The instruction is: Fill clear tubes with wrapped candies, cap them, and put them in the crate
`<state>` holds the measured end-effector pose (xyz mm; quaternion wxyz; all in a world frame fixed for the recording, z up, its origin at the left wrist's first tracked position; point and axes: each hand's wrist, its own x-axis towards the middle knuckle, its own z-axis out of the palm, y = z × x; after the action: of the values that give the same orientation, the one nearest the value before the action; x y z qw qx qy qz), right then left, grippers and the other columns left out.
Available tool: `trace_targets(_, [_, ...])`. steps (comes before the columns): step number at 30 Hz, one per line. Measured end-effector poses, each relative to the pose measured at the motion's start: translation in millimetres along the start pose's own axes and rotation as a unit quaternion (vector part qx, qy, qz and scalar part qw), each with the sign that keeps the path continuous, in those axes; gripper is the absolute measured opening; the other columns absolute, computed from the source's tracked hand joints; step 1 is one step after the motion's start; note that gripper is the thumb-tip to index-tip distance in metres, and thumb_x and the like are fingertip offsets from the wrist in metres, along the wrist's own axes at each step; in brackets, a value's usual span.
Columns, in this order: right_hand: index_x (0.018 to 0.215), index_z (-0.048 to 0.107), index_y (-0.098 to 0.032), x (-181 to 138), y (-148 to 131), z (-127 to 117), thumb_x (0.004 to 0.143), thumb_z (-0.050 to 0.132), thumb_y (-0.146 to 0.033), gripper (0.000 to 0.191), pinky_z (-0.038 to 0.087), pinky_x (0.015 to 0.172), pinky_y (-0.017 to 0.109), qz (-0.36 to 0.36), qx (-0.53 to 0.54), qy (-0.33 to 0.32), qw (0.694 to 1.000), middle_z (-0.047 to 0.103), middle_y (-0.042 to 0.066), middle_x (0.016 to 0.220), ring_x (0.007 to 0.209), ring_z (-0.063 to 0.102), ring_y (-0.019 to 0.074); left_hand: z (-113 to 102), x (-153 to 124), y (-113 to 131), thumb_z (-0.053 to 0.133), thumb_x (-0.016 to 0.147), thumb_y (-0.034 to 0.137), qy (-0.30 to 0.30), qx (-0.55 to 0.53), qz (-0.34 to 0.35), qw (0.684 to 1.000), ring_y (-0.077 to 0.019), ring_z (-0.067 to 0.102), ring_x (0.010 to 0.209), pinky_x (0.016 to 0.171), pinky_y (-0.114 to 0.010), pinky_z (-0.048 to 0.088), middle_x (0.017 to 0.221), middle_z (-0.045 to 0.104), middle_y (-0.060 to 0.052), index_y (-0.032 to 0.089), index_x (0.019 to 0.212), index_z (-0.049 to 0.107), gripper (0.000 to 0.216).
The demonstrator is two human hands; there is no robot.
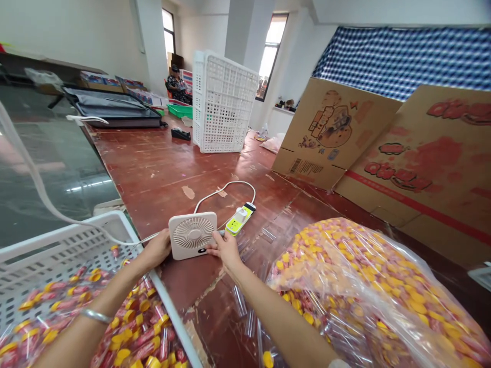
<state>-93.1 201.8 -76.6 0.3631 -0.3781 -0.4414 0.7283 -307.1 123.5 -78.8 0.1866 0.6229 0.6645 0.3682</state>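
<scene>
A small white square fan stands upright on the red table, its round grille facing me. My left hand grips the fan's left edge, with the fingertips partly hidden behind it. At the right edge, my right hand is closed on the fan, fingers near the dark button on its lower front. Just behind my right hand lies a yellow-green power strip with a white plug in it. A white cord loops behind the fan to the strip.
At left, a white crate holds yellow-capped tubes. A clear plastic bag of similar tubes lies at right, with loose clear tubes beside it. Cardboard boxes, an upright white crate and a tape dispenser stand farther back. A person sits beyond.
</scene>
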Motion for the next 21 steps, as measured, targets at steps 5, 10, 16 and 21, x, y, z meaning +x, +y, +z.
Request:
trace_targets(5, [0.082, 0.049, -0.02, -4, -4, 8, 0.078, 0.071, -0.058, 0.043, 0.056, 0.049, 0.02, -0.02, -0.082, -0.009, 0.996, 0.065, 0.0, 0.082, 0.057, 0.069, 0.0116, -6, 10, 3, 0.056, 0.074, 0.032, -0.02, 0.008, 0.036, 0.999, -0.0347, 0.068, 0.101, 0.102, -0.047, 0.048, 0.086, 0.079, -0.009, 0.019, 0.097, 0.074, 0.031])
trace_targets(10, [0.083, 0.059, -0.018, -2, -43, -26, 0.085, 0.064, -0.05, 0.032, 0.052, 0.049, 0.022, -0.063, -0.279, 0.012, 0.958, 0.066, 0.0, 0.072, 0.058, 0.069, 0.0152, -9, 14, 2, 0.055, 0.07, 0.028, -0.007, 0.033, 0.033, 0.999, -0.034, 0.069, 0.096, 0.096, -0.045, 0.052, 0.081, 0.078, -0.008, 0.02, 0.092, 0.074, 0.03])
trace_targets(16, [0.118, 0.061, -0.019, 21, -113, -118, 0.098, 0.055, -0.036, 0.027, 0.054, 0.089, 0.04, -0.095, -0.55, 0.106, 0.823, 0.063, 0.009, 0.122, 0.108, 0.063, 0.0224, -24, -19, 22, 0.049, 0.08, 0.026, 0.125, 0.105, -0.03, 0.986, -0.0319, 0.065, 0.098, 0.092, -0.043, 0.05, 0.098, 0.073, -0.008, 0.022, 0.099, 0.065, 0.025])
trace_targets(21, [0.125, 0.058, -0.018, 26, -113, -153, 0.096, 0.061, -0.036, 0.034, 0.055, 0.089, 0.044, -0.037, -0.713, 0.041, 0.699, 0.06, 0.009, 0.126, 0.106, 0.063, 0.0232, 6, -57, 80, 0.045, 0.092, 0.023, 0.194, 0.121, 0.033, 0.973, -0.0245, 0.065, 0.094, 0.089, -0.036, 0.05, 0.102, 0.067, -0.007, 0.023, 0.106, 0.058, 0.019])
